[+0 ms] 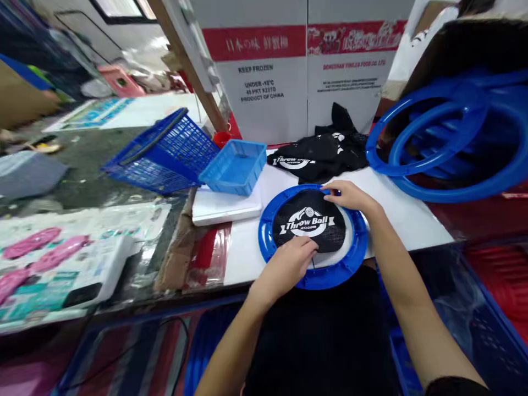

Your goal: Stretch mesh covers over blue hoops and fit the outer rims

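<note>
Pinching black mesh [310,212] inside a blue ring [332,278]

Gripping the mesh's near edge in the left hand [289,261], thumb against fingers; spreading forward from there toward the far rim. Set at the far right edge with the right hand [350,196], thumb and forefinger close together; impossible to tell whether grasping mesh or just touching rim. Nearly round, so without a clear long axis; about equally near to both hands. Reaching in with both forearms, angled inward from either side. Supported by the counter [412,217] near its edge, just short of a black mesh pile [319,160].
</note>
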Demonstrator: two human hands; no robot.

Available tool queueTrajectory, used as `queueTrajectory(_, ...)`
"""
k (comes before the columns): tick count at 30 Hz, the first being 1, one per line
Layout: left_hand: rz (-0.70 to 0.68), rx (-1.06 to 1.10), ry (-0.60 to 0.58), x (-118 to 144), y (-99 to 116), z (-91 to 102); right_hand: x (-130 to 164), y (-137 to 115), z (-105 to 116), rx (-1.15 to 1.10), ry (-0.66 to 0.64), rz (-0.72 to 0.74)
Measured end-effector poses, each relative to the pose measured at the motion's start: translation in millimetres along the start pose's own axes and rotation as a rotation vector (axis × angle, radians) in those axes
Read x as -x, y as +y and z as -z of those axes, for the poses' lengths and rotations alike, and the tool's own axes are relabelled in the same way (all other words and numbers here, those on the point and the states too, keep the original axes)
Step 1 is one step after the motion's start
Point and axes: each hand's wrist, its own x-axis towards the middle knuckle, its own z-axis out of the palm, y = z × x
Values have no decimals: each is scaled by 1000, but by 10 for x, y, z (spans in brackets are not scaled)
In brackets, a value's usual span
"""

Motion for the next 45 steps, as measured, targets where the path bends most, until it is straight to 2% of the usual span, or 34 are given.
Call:
queueTrajectory(3, 70, 6, 118, 22, 45, -196, 81, -172, 41, -28, 70, 40)
queueTrajectory(5, 149, -18, 149, 25, 68, -264, 250, -408, 11, -40, 79, 108)
queueTrajectory(8, 248, -56, 129, 14, 96, -274, 654, -855, -148, -49, -22, 230)
queueTrajectory(9, 254, -55, 130, 10, 102, -268, 793, -981, -223, -31, -30, 230)
queueTrajectory(12, 249, -14, 193, 11, 103, -266, 1093, -1183, -460, 38, 78, 117)
queueTrajectory(15, 211, 45, 261, 32, 75, -300, 1186, -1160, -634, 48, 193, 82)
queueTrajectory(19, 65, 124, 319, 72, 17, -331, 1161, -1066, -673, -64, 239, 128)
queueTrajectory(23, -32, 229, 374, 105, -38, -284, 1143, -1022, -577, -165, 226, 214)
queueTrajectory(29, -273, 335, 307, 176, -166, -174, 1156, -921, -427, -235, 101, 410)
queueTrajectory(32, -379, 338, 330, 215, -242, -197, 1158, -890, -409, -236, 61, 461)
queueTrajectory(39, -416, 426, 365, 242, -309, -276, 1157, -858, -400, -271, 17, 502)
queueTrajectory(45, -415, 352, 332, 252, -287, -253, 1149, -875, -378, -230, -32, 502)
